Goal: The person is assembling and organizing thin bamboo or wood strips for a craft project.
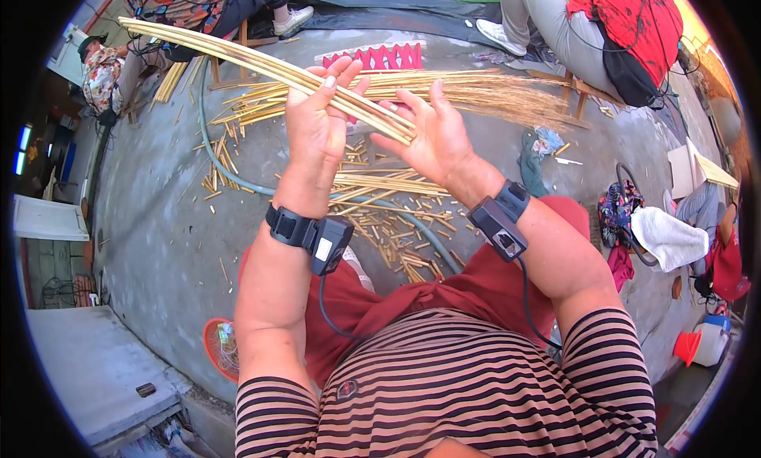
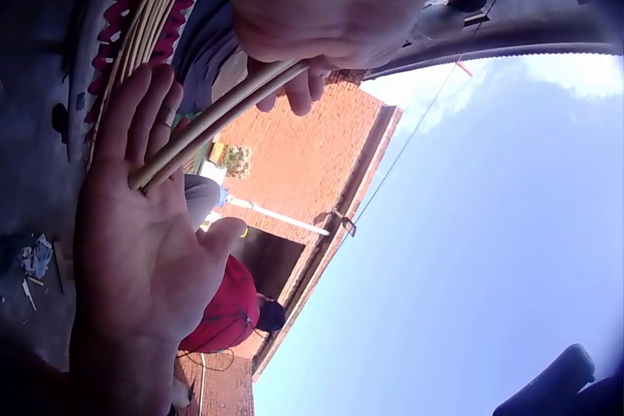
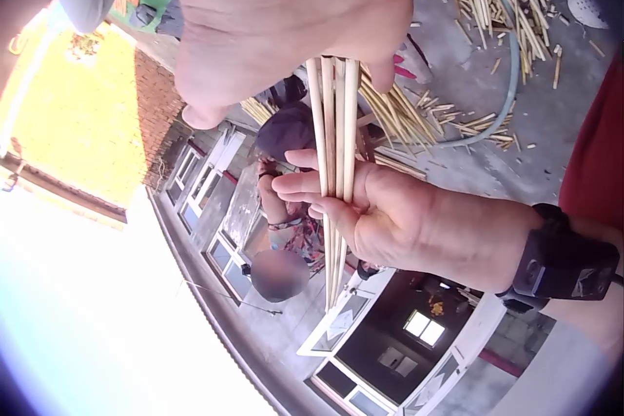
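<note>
A small bundle of long, pale yellow plant stalks (image 1: 230, 55) slants across the head view from upper left down to the right. My left hand (image 1: 317, 129) holds it near the lower end, thumb across the front and fingers behind, as the right wrist view also shows on the stalks (image 3: 329, 158). The right hand (image 1: 440, 137) has its palm turned up and fingers extended. In the left wrist view, the cut stalk ends (image 2: 151, 174) meet this right palm (image 2: 141, 240) at the base of the fingers.
Beyond the hands lies a pile of long stalks with brushy tops (image 1: 507, 93). Short cut pieces (image 1: 388, 228) litter the concrete around a grey-blue hose (image 1: 210, 141). Other people sit at the far side, one in a red top (image 1: 634, 30). An orange basket (image 1: 218, 351) stands at lower left.
</note>
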`<state>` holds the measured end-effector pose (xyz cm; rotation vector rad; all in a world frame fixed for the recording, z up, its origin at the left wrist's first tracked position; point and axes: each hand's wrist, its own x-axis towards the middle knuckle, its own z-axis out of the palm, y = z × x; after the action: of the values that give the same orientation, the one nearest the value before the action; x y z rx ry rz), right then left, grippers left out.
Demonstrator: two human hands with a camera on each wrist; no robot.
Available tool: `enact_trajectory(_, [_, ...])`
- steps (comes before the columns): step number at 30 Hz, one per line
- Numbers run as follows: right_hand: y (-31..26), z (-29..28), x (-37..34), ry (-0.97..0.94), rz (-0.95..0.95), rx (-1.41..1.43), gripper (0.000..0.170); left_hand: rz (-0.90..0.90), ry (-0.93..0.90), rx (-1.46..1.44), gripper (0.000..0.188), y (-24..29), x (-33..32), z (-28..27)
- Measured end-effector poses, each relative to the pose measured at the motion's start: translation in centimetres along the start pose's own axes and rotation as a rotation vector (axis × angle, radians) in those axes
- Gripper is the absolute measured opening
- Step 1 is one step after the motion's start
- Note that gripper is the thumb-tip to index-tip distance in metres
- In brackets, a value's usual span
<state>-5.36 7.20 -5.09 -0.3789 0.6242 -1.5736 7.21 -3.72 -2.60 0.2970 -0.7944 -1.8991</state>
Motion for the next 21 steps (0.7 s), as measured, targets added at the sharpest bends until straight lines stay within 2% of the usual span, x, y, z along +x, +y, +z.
enact_trajectory(4, [-0.4,0.2,-0.1,0.059,-0.027,0.029,0.090,-0.034,0.002,0.022,0.018,-0.1,-0.3,0.3])
enact_trajectory(7, [-0.5,0.1,0.0,0.008,-0.027,0.016,0.086,-0.102,-0.013,0.038,0.019,-0.8,-1.2,1.1])
enact_trajectory(10, [-0.1,-0.2,0.4,-0.039,0.031,0.039,0.071,-0.095,-0.011,0.038,0.017,-0.3,-1.1,1.1])
enact_trajectory(13, [-0.1,0.5,0.1,0.026,0.092,-0.152,0.047,-0.028,0.019,-0.009,0.016,1.4,0.0,0.4])
enact_trajectory(16, [0.0,1.3,-0.7,0.025,0.028,-0.418,0.036,-0.003,0.097,-0.059,0.016,2.4,0.4,-0.3])
enact_trajectory(21, [0.7,1.2,-0.6,0.074,-0.013,-0.491,0.019,-0.037,0.081,-0.089,0.018,2.1,0.3,-0.8])
